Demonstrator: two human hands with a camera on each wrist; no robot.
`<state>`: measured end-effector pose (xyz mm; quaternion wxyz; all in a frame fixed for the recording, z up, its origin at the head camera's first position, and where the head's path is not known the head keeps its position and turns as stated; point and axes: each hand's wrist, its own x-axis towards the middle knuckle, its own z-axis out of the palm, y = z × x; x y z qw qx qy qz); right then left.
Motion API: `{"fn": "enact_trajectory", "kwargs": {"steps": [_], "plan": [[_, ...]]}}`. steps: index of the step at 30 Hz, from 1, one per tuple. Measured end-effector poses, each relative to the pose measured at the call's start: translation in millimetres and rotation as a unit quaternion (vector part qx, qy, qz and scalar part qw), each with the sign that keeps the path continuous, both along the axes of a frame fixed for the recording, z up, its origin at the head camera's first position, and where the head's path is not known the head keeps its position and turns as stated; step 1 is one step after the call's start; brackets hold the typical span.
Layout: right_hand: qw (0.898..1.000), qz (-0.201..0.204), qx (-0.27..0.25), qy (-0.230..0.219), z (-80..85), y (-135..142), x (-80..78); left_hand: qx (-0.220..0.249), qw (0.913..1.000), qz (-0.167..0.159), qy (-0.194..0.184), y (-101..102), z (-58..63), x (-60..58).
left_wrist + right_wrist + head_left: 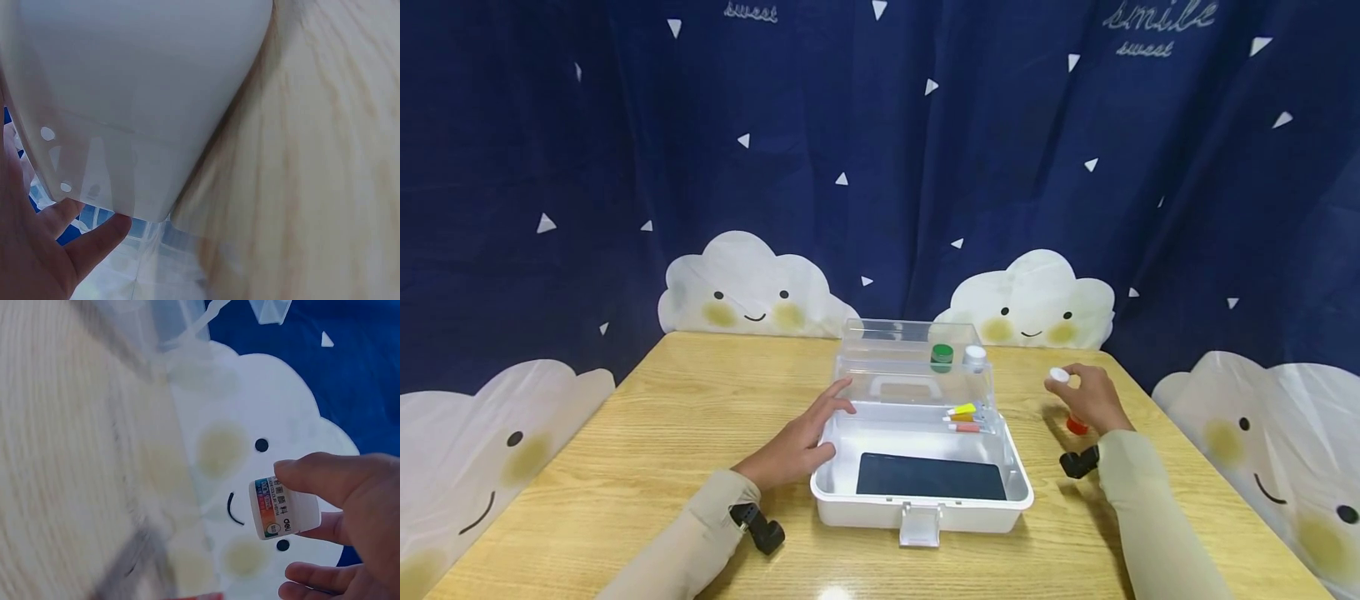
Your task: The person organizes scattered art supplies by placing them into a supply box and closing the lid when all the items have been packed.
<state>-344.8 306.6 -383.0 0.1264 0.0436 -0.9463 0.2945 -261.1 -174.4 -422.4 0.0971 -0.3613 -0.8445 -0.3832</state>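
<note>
My right hand (pixel 1093 398) pinches a small white paint jar (pixel 284 509) between thumb and fingers, raised over the table to the right of the box; its printed label faces the right wrist camera. Below that hand, a jar with a red lid (pixel 1077 426) stands on the table, partly covered by it. My left hand (pixel 797 442) rests with fingers spread at the left side of a white plastic box (pixel 925 515), its fingertips at the rim in the left wrist view. The box's clear lid (pixel 865 385) is raised.
Inside the box lies a flat black rectangular thing (pixel 931 477). Yellow, orange and pink paint tubes (pixel 964 427) sit at its back right. A green-lidded jar (pixel 942 358) and a white-lidded jar (pixel 974 357) show through the lid. A blue curtain (pixel 880 150) hangs behind the wooden table (pixel 715 400).
</note>
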Motion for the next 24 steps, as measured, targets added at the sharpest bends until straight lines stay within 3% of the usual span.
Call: {"fn": "enact_trajectory", "kwargs": {"steps": [10, 24], "plan": [[0.999, 0.009, 0.0, 0.054, 16.1, -16, 4.1, -0.002, 0.9999, 0.005, -0.016, 0, 1.8, 2.4], [0.993, 0.007, -0.01, 0.115, 35.8, -40, 16.5, -0.003, 1.0, 0.001, -0.009, 0, 2.1, 3.0]]}}
